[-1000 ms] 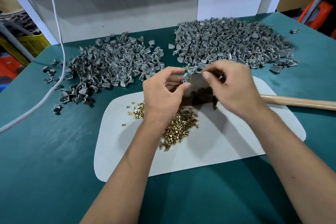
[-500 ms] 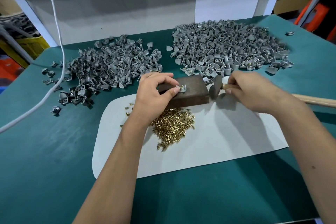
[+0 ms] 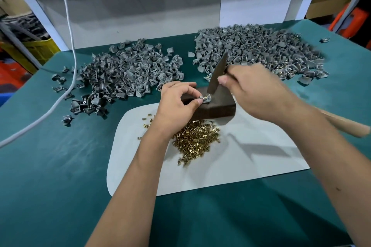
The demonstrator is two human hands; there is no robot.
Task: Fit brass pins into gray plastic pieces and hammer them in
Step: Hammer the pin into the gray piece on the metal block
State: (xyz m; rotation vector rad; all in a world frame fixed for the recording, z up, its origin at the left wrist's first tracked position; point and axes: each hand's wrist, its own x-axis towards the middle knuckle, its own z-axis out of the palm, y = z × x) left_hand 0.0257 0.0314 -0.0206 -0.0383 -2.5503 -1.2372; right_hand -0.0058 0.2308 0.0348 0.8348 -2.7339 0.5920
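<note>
Left hand point(image 3: 176, 104) pinches a gray piece point(image 3: 205, 99) with its pin on the dark block point(image 3: 212, 104); right hand point(image 3: 259, 88) grips the hammer point(image 3: 217, 75), motion-blurred. Its handle is mostly hidden behind the forearm; no writing is legible.

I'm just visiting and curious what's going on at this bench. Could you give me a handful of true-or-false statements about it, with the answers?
1. The right hand grips a hammer close to its head. True.
2. The left hand pinches a gray plastic piece on a dark wooden block. True.
3. The loose brass pins lie in a yellow bin. False: they lie heaped on a white mat.
4. Only one pile of gray pieces is on the table. False: there are two, a left pile and a right pile.
5. The table cover is red. False: it is dark green.
</note>
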